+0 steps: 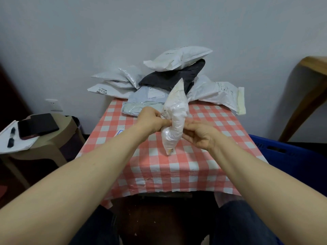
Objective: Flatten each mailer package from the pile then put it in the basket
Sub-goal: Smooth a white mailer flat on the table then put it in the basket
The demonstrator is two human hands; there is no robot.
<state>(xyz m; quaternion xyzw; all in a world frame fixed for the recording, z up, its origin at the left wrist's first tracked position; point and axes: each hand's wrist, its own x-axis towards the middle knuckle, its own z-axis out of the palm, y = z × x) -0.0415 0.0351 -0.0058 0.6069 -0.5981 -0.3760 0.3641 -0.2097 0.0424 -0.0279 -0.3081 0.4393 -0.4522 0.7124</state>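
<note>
A white mailer (176,117) is held upright at the centre of the frame, above the checked table (159,165). Its left edge is pinched by the curled fingers of the left hand (154,119); its right side is gripped by the right hand (200,135), fingers bent round it. The pile (169,76) is seen just behind, at upper centre. A blue basket (283,156) is seen at the right edge

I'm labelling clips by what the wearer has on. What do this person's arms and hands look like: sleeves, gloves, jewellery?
The left forearm and right forearm are bare to the frame edge, with no sleeve in view. The left hand and right hand are ungloved; no ring, watch or bracelet shows on either. Dark trousers cover the legs below.
</note>
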